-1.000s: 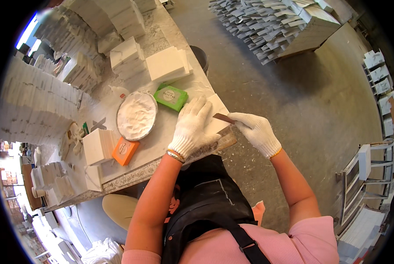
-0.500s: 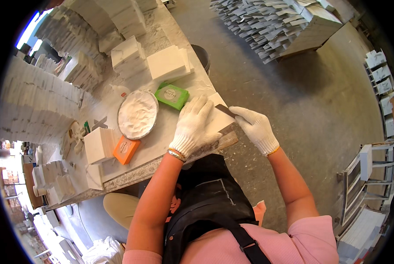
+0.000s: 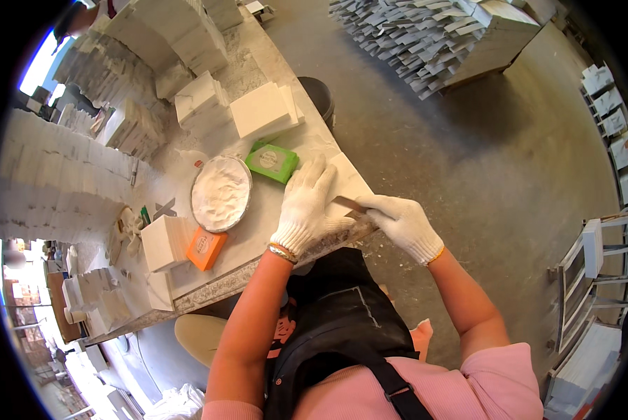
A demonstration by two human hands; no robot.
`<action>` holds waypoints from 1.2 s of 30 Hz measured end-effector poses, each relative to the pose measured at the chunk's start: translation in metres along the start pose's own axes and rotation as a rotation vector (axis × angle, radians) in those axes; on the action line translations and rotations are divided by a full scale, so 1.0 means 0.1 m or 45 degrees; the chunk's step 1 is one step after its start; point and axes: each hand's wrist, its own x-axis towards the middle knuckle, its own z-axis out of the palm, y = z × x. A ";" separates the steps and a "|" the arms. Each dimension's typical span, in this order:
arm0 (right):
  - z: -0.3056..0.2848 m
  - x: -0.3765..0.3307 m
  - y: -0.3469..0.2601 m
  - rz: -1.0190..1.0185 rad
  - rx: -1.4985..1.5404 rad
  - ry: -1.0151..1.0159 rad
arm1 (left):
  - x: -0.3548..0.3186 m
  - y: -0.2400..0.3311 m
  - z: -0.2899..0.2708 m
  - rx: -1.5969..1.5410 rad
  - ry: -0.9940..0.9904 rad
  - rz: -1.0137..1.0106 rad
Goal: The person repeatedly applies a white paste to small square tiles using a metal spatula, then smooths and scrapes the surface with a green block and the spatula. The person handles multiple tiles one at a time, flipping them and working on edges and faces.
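Note:
My left hand, in a white knit glove, lies flat with fingers stretched out on a pale tile at the table's near right corner. In my right hand, also gloved, a thin dark flat blade is pinched between thumb and fingers. Its tip points left over the tile's near edge, close to my left thumb. Just beyond my left fingers sits a green box-shaped block. Left of that stands a round bowl of white powder or paste. An orange block rests nearer me, against a stack of white tiles.
More tile stacks stand on the stone-topped table; tall stacks line its left side. A dark bin is beside the right edge. Across the floor stands a pallet of stacked strips; a metal rack is at right.
My right hand has moved slightly down and left, bringing the blade from the tile's right edge to its near edge. My left hand stays flat on the tile.

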 end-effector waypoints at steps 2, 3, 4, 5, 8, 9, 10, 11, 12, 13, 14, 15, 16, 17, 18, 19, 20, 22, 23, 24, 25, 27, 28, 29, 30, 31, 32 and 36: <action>-0.14 -0.06 0.03 0.243 0.323 0.132 | 0.06 0.06 -0.07 0.026 -0.072 -0.053; -0.22 -0.11 0.08 0.382 0.441 0.125 | 0.08 0.10 -0.08 0.026 -0.090 -0.080; -0.29 -0.15 0.12 0.518 0.561 0.133 | 0.10 0.13 -0.09 0.026 -0.109 -0.109; -0.33 -0.19 0.11 0.556 0.695 0.171 | 0.13 0.20 -0.09 0.082 -0.098 -0.118; -0.26 -0.34 0.18 0.623 0.914 0.212 | 0.23 0.32 -0.09 0.156 -0.107 -0.155; -0.22 -0.37 0.22 0.636 0.956 0.212 | 0.27 0.32 -0.09 0.116 -0.140 -0.173; -0.20 -0.40 0.26 0.673 0.981 0.194 | 0.29 0.32 -0.09 0.077 -0.173 -0.191; -0.17 -0.40 0.26 0.709 1.011 0.175 | 0.31 0.32 -0.10 0.046 -0.186 -0.204; -0.16 -0.40 0.26 0.746 1.041 0.154 | 0.32 0.33 -0.11 0.014 -0.198 -0.217; -0.14 -0.41 0.25 0.745 1.053 0.151 | 0.33 0.32 -0.12 -0.017 -0.210 -0.230; -0.13 -0.37 0.20 0.738 1.060 0.137 | 0.30 0.31 -0.12 -0.023 -0.076 -0.188; -0.13 -0.34 0.14 0.731 1.066 0.123 | 0.23 0.30 -0.10 -0.028 0.057 -0.145; -0.12 -0.31 0.09 0.724 1.072 0.108 | 0.17 0.28 -0.08 -0.034 0.190 -0.100; -0.08 -0.27 0.04 0.636 1.087 0.103 | 0.13 0.26 -0.06 -0.040 0.254 -0.093; -0.03 -0.24 -0.01 0.548 1.101 0.098 | 0.09 0.24 -0.04 -0.046 0.318 -0.086; 0.02 -0.20 -0.07 0.461 1.114 0.093 | 0.06 0.22 -0.02 -0.053 0.382 -0.078; 0.08 -0.16 -0.11 0.388 1.198 0.066 | 0.04 0.23 0.00 -0.101 0.406 -0.111; 0.17 -0.09 -0.22 0.279 1.142 0.013 | -0.01 0.24 0.01 -0.198 0.454 -0.179; 0.21 -0.05 -0.28 0.242 1.113 0.006 | -0.06 0.21 0.04 -0.188 0.514 -0.192; 0.24 -0.01 -0.32 0.205 1.085 -0.002 | -0.12 0.17 0.07 -0.177 0.574 -0.205; 0.26 0.03 -0.35 0.167 1.057 -0.011 | -0.18 0.13 0.08 -0.165 0.634 -0.219; 0.33 0.07 -0.34 0.050 0.932 0.027 | -0.27 0.07 0.03 -0.311 0.648 -0.267; 0.36 0.09 -0.34 -0.009 0.869 0.045 | -0.31 0.03 -0.01 -0.384 0.655 -0.291; 0.36 0.11 -0.35 -0.073 0.761 0.048 | -0.36 -0.02 -0.06 -0.432 0.661 -0.279; 0.33 0.14 -0.36 -0.138 0.653 0.051 | -0.39 -0.10 -0.11 -0.488 0.611 -0.309; 0.30 0.16 -0.37 -0.203 0.544 0.056 | -0.39 -0.19 -0.15 -0.544 0.562 -0.338; 0.27 0.18 -0.38 -0.227 0.506 0.024 | -0.38 -0.22 -0.22 -0.606 0.517 -0.368; 0.15 0.22 -0.43 -0.299 0.399 -0.110 | -0.32 -0.29 -0.40 -1.459 0.211 -0.623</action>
